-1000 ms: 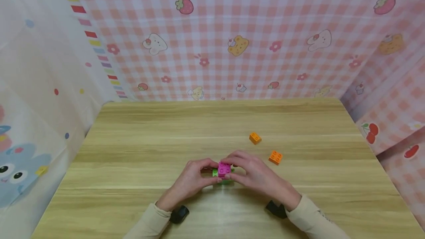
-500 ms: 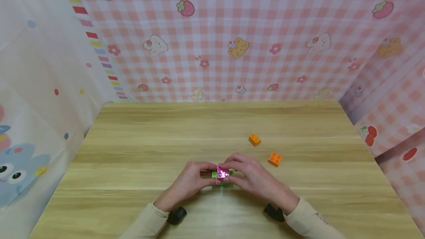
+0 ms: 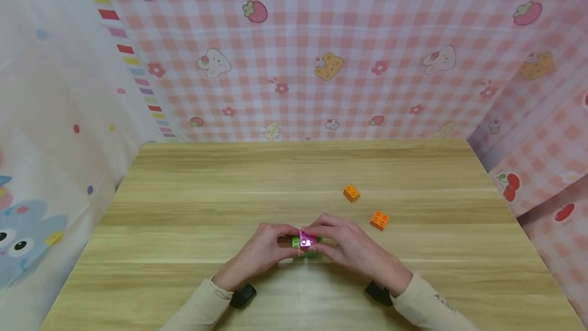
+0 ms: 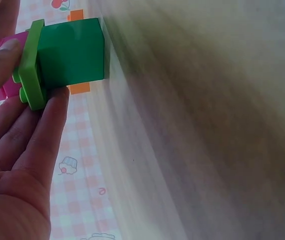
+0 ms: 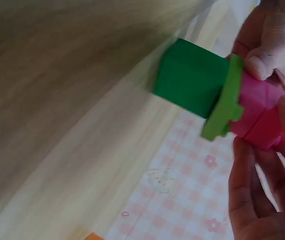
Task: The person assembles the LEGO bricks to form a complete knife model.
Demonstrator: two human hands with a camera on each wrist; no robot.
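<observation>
A small stack of toy building bricks stands near the front middle of the table: a dark green block (image 4: 72, 52) at the bottom, a light green plate (image 5: 225, 102) with studs above it, and two pink bricks (image 3: 307, 240) on top. My left hand (image 3: 264, 250) pinches the stack low, its fingertips at the light green plate and its thumb by the lower pink brick. My right hand (image 3: 352, 243) grips the upper pink brick between thumb and fingers. The fingers of both hands partly hide the stack in the head view.
Two orange bricks lie beyond the right hand: a narrow one (image 3: 351, 193) farther back and a square one (image 3: 379, 220) with studs up. The wooden table (image 3: 206, 183) meets a pink checked cloth (image 3: 275, 55) at its back edge.
The pink top has shifted slightly toward me and down, with glare now on its upper face. Both hands keep their hold; the orange bricks stay put.
</observation>
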